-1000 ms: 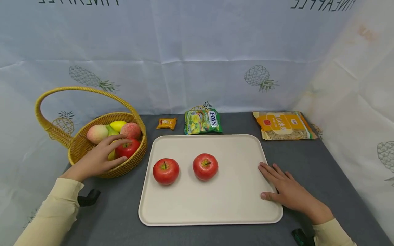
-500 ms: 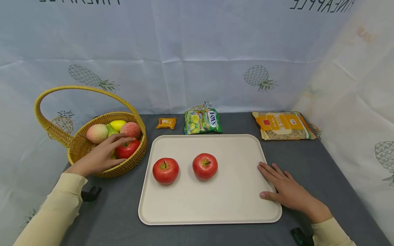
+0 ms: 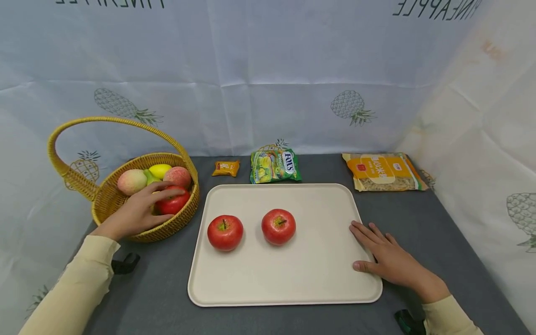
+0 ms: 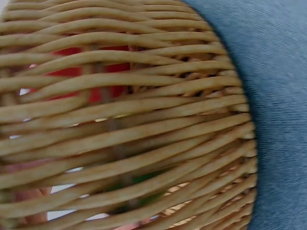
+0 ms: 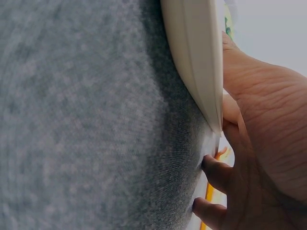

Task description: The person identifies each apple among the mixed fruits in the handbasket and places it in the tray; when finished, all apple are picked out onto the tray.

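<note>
In the head view, my left hand (image 3: 136,211) reaches into the yellow wicker basket (image 3: 167,229) and grips a red apple (image 3: 175,203), fingers over its top and thumb at its near side. The left wrist view is filled by the woven wall (image 4: 144,134), with red showing through the gaps. Two more red apples, one to the left (image 3: 225,232) and one near the middle (image 3: 278,227), sit on a beige tray (image 3: 293,279). My right hand (image 3: 389,258) rests on the tray's right rim, fingers extended.
Beside the held apple lie two peaches (image 3: 131,182), a yellow lemon-like fruit (image 3: 160,170) and a green fruit (image 3: 150,178). Behind the tray are a small orange packet (image 3: 226,168), a green candy bag (image 3: 274,166) and an orange grain bag (image 3: 385,172). The basket's tall handle (image 3: 121,121) arches up.
My left hand has moved slightly right and settled around the apple in the basket. The right hand keeps its place on the tray rim.
</note>
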### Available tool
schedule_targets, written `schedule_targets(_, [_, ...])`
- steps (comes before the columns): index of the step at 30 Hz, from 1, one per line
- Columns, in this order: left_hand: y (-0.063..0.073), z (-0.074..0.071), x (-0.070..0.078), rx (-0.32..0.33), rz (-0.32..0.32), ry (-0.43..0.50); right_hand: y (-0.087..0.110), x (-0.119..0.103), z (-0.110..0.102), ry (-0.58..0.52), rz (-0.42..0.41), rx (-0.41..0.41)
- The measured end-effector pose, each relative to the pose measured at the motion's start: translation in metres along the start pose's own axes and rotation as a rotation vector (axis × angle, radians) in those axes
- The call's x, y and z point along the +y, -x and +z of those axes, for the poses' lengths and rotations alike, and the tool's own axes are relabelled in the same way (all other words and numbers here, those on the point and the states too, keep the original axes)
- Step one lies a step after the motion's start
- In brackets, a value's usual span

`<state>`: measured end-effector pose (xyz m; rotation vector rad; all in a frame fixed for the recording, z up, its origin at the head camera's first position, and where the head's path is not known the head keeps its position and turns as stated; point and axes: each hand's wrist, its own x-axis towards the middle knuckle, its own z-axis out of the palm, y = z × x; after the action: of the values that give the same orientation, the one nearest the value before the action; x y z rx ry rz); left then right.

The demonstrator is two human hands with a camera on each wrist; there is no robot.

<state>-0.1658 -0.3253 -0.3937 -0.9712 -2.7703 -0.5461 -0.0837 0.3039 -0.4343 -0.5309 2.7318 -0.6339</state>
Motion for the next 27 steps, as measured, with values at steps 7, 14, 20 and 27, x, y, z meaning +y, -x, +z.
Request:
schedule_targets(7, [-0.002, -0.02, 0.016, 0.145, -0.036, 0.007, -0.001, 0.001, 0.002, 0.013, -0.004, 0.004])
schedule_targets(14, [-0.025, -0.03, 0.048, 0.228, -0.004, 0.062, -0.001, 0.001, 0.003, 0.021, -0.002, 0.007])
schedule_targets(20, [-0.065, -0.02, 0.088, 0.238, 0.145, 0.205, 0.0, 0.002, 0.002, 0.017, 0.0, 0.002])
schedule_targets(27, [-0.113, 0.006, 0.145, 0.164, 0.358, 0.369, 0.0, 0.001, 0.001, 0.014, -0.003, 0.004])
